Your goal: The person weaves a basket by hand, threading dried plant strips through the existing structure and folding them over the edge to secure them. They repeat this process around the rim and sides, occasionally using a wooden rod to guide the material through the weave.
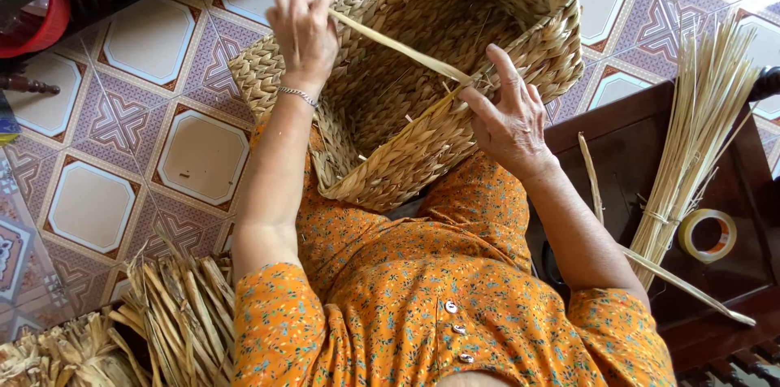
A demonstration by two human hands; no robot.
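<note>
A square woven straw basket point(422, 143) rests tilted on my lap, its opening facing me. My left hand point(305, 30) is raised over the basket's left rim and grips one end of a long flat straw strand point(382, 38), pulled taut. That strand runs down to the right to the near rim. There my right hand point(508, 119) presses on the rim, fingers pinching the weave where the strand enters. A thin bracelet sits on my left wrist. I wear an orange flowered dress.
A dark wooden stool point(650, 159) at my right carries a tied bundle of pale straw stalks point(699, 119) and a roll of tape point(708, 234). Dried leaf bundles point(162, 314) lie at lower left on the patterned tile floor point(122, 119). A red basin point(36, 25) sits top left.
</note>
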